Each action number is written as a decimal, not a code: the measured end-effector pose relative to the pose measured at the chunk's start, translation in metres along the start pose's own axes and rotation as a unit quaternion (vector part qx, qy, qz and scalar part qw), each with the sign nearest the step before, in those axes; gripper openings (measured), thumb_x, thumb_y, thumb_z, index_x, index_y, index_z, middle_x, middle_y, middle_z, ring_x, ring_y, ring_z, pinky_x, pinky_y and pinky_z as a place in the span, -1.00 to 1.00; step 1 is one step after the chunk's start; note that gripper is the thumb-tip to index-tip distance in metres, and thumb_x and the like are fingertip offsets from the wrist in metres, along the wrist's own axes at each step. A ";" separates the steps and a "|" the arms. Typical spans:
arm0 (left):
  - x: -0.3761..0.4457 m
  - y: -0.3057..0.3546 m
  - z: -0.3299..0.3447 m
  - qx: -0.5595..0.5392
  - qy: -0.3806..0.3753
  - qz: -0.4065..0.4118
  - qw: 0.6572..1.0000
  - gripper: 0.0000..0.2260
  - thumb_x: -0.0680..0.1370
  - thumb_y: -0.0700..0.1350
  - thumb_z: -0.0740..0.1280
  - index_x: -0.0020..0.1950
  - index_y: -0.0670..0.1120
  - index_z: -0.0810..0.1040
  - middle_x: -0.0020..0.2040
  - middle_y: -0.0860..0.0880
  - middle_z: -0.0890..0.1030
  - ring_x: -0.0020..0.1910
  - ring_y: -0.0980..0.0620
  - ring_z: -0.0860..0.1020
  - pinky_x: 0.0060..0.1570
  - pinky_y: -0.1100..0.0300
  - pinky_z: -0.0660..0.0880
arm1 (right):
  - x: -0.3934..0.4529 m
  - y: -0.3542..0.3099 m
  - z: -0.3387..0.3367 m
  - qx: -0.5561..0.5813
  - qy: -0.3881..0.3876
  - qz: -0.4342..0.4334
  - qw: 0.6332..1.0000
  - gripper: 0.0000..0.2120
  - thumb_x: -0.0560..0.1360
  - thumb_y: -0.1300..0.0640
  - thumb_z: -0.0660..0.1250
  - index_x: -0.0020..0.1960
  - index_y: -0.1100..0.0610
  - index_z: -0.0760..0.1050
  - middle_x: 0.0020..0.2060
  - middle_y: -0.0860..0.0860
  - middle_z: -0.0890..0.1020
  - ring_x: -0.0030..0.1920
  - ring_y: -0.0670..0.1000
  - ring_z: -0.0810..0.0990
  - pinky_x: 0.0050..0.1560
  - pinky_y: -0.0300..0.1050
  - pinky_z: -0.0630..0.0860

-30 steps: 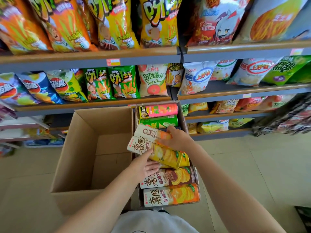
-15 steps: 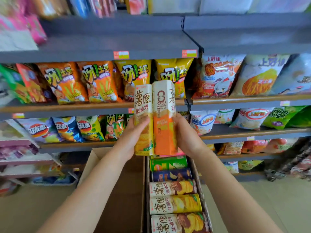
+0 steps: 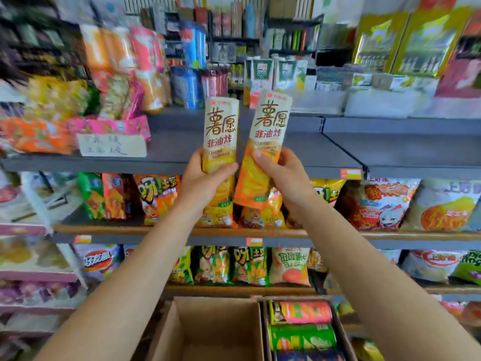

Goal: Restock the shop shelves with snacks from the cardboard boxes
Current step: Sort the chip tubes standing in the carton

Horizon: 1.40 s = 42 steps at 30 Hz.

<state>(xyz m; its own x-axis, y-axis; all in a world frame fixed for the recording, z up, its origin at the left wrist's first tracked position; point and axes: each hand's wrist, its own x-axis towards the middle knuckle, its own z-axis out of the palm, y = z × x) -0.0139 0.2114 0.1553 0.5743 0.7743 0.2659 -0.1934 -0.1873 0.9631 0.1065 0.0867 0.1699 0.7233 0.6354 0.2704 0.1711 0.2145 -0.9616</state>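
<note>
A: Head view first: what's behind the hands?

B: A shop aisle. A grey shelf crosses the middle of the frame, bare at its centre, with bagged snacks piled at the upper left. Chip bags fill the rows below.

A: And the hands?

B: The left hand wraps its grip round the lower half of a yellow snack box. The right hand holds an orange snack box the same way. Both boxes stand at frame centre, long axes near upright, the orange one leaning right, tops apart.

A: What does the next move turn on?

B: I judge the bare shelf stretch lies straight behind and slightly above the grips; both hands look equally near. The open cardboard box sits at the bottom, more snack tubes beside it.
</note>
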 end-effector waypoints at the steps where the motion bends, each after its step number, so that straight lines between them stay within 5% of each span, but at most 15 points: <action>1: 0.015 0.007 -0.007 0.008 0.014 0.018 1.000 -0.64 0.38 -0.07 0.58 0.05 0.16 0.51 -0.04 0.13 0.69 -0.08 0.22 0.65 -0.06 0.18 0.56 | 0.016 -0.005 0.011 -0.012 0.015 -0.024 1.000 -0.28 0.24 -0.19 0.58 0.27 0.16 0.49 0.11 0.09 0.68 0.10 0.05 0.68 0.16 0.14 0.61; 4: 0.065 0.022 -0.029 0.021 0.044 0.068 0.997 -0.51 0.39 -0.06 0.57 0.25 0.10 0.49 0.02 0.17 0.67 -0.03 0.24 0.63 0.00 0.19 0.56 | 0.062 -0.016 0.040 -0.036 0.043 -0.082 0.995 -0.45 0.41 0.11 0.57 0.31 0.19 0.44 0.11 0.04 0.63 -0.03 -0.26 0.63 -0.06 -0.29 0.60; 6: 0.095 0.029 -0.039 0.039 0.044 0.084 0.995 -0.44 0.41 -0.02 0.56 0.35 0.09 0.44 0.04 0.22 0.63 0.01 0.24 0.60 0.08 0.16 0.54 | 0.090 -0.020 0.057 -0.042 0.046 -0.103 0.993 -0.51 0.45 0.20 0.53 0.31 0.16 0.43 0.12 0.02 0.62 -0.09 -0.35 0.60 -0.16 -0.39 0.53; 12: 0.162 0.007 -0.052 0.064 0.002 0.073 0.995 -0.32 0.48 -0.03 0.50 0.52 0.11 0.27 0.21 0.18 0.56 0.18 0.16 0.53 0.22 0.10 0.48 | 0.148 0.005 0.090 -0.059 0.030 -0.078 0.995 -0.55 0.45 0.12 0.54 0.27 -0.02 0.46 0.10 -0.09 0.62 0.16 -0.03 0.61 0.09 0.01 0.62; 16: 0.194 -0.003 -0.058 0.069 -0.015 0.065 0.995 -0.34 0.48 -0.08 0.51 0.50 0.11 0.28 0.23 0.16 0.54 0.22 0.11 0.51 0.26 0.06 0.45 | 0.172 0.014 0.095 -0.064 0.033 -0.053 0.996 -0.59 0.48 0.11 0.51 0.28 -0.01 0.48 0.09 -0.08 0.62 0.17 0.03 0.63 -0.01 -0.06 0.60; 21: 0.223 -0.011 -0.067 0.067 -0.017 0.049 0.996 -0.36 0.48 -0.07 0.51 0.48 0.12 0.31 0.31 0.10 0.55 0.28 0.06 0.51 0.29 -0.02 0.47 | 0.201 0.024 0.108 -0.076 0.020 -0.048 0.996 -0.52 0.48 0.13 0.51 0.35 0.03 0.47 0.15 -0.03 0.64 0.16 0.03 0.63 0.08 -0.02 0.61; 28: 0.246 -0.019 -0.070 0.055 -0.001 0.067 0.996 -0.34 0.50 -0.16 0.48 0.52 0.06 0.26 0.28 0.12 0.51 0.25 0.13 0.48 0.20 0.13 0.45 | 0.233 0.038 0.132 -0.092 -0.011 -0.043 0.995 -0.47 0.48 0.06 0.51 0.40 0.00 0.44 0.19 -0.02 0.64 0.21 0.02 0.61 0.17 0.04 0.60; 32: 0.252 -0.025 -0.070 0.046 0.006 0.058 0.997 -0.31 0.51 -0.13 0.47 0.55 0.06 0.21 0.38 0.06 0.49 0.34 0.05 0.46 0.32 -0.01 0.44 | 0.238 0.041 0.138 -0.115 -0.022 -0.051 0.992 -0.45 0.51 0.05 0.47 0.45 0.03 0.38 0.22 -0.02 0.62 0.24 -0.02 0.58 0.25 0.06 0.56; 39: 0.245 -0.024 -0.070 0.080 0.009 0.042 0.996 -0.30 0.52 -0.08 0.46 0.57 0.05 0.18 0.42 0.05 0.45 0.39 0.02 0.42 0.22 0.10 0.37 | 0.229 0.045 0.136 -0.164 -0.059 -0.025 0.984 -0.10 0.30 -0.26 0.49 0.53 -0.06 0.22 0.32 -0.06 0.55 0.34 0.02 0.51 0.33 0.18 0.49; 42: 0.230 -0.016 -0.064 0.100 0.031 0.010 0.994 -0.15 0.51 -0.02 0.47 0.63 -0.02 0.00 0.52 -0.01 0.33 0.49 -0.04 0.32 0.37 0.00 0.34 | 0.213 0.037 0.135 -0.184 -0.052 -0.004 0.982 0.02 0.35 -0.27 0.49 0.61 -0.03 0.02 0.48 0.02 0.40 0.47 0.06 0.38 0.41 0.16 0.42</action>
<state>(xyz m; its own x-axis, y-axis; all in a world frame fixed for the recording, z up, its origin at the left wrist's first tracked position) 0.0698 0.4313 0.1978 0.5205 0.8035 0.2888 -0.0398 -0.3150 0.9482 0.1760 0.3299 0.1984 0.6524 0.7110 0.2624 0.4198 -0.0507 -0.9062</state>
